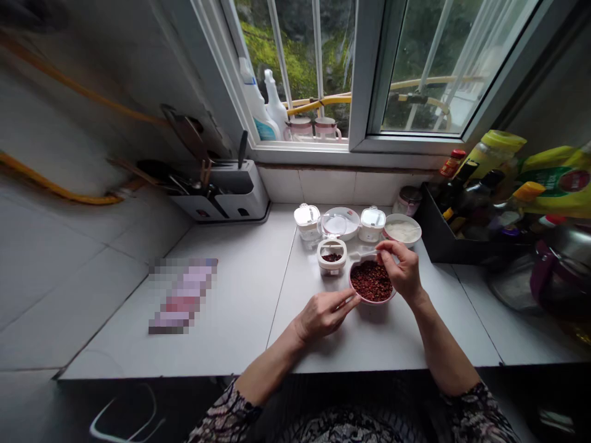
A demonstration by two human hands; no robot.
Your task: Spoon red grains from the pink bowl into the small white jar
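Observation:
A small bowl with a pinkish rim (375,303) holds dark red dried peppercorns (372,281). My left hand (325,312) has its fingertips closed on the bowl's lower left rim. Above the bowl's far edge, my right hand (401,267) pinches a small clear spoon (364,253), whose end points left. Just left of the bowl stands an open seasoning jar (332,266) with some peppercorns inside. Its clear lid (333,225) appears raised at the back. Part of the spoon's handle is hidden by my fingers.
Behind are two white-lidded jars (307,216) (372,219), a white plate (349,223) and a bowl of white grains (402,230). A utensil holder (231,195) stands back left, a black bottle box (443,237) right. A blurred-out packet (184,297) lies left.

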